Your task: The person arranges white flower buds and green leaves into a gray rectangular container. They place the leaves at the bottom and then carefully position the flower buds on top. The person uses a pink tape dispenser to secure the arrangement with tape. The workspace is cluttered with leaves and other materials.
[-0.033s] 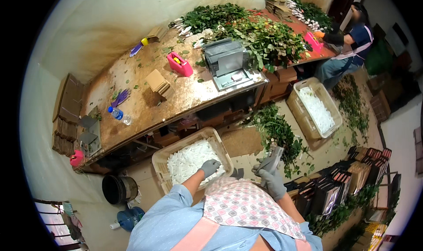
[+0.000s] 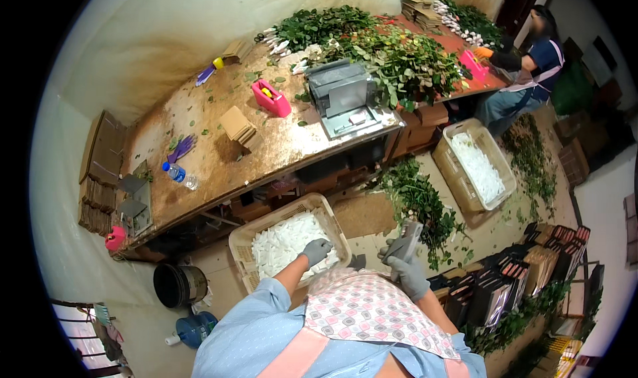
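My left hand (image 2: 315,251), in a grey glove, reaches into a cream plastic basket (image 2: 235,244) filled with small, white, elongated pieces (image 2: 279,242). Its fingers are curled against the pieces; what they pinch, if anything, is too small to make out. In front of my apron on the right, my gloved right hand (image 2: 410,276) is closed around a grey, flat, oblong object (image 2: 406,242). That object stands tilted up from the grip, and its exact kind does not show.
A worktable (image 2: 206,185) carries a metal device (image 2: 340,92), a pink tape dispenser (image 2: 271,99) and heaped leafy stems (image 2: 412,62). More stems (image 2: 422,198) lie on the floor beside another basket (image 2: 508,172). A co-worker (image 2: 541,59) is at the far right. A black bucket (image 2: 178,285) stands left.
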`<state>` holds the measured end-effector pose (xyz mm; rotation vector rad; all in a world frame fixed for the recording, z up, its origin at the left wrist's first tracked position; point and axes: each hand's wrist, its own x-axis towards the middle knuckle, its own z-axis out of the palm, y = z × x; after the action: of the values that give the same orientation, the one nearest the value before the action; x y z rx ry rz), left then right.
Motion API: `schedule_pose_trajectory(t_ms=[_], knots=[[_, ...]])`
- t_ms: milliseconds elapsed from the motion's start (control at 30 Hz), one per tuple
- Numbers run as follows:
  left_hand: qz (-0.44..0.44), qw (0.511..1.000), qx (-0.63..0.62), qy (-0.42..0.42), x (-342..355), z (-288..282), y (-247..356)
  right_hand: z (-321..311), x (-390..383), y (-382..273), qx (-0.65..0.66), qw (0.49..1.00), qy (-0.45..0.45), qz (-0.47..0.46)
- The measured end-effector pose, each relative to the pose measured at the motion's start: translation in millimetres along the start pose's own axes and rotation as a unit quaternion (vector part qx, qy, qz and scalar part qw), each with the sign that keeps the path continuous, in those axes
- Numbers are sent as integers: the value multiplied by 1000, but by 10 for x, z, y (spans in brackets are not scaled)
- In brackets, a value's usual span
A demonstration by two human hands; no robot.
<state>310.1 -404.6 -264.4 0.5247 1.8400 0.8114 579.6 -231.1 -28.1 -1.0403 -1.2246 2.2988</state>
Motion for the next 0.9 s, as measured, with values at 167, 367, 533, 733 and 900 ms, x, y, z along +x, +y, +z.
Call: schedule_pose_trajectory(t_ms=[167,367,533,733,900], knots=[[41,993,91,59,99,-137,312,-93,601,-199,-28,996,-74,32],[-79,985,143,54,-50,-118,430,-179,1457,-640,-91,983,-141,68],[-98,980,136,111,74,37,599,-503,2466,-1158,-207,952,-224,23],[-56,974,92,200,550,84,1580,-561,3790,-2593,-366,891,-269,-5],[37,942,106,318,910,-161,2401,5,4993,-3730,-519,785,-334,-55]])
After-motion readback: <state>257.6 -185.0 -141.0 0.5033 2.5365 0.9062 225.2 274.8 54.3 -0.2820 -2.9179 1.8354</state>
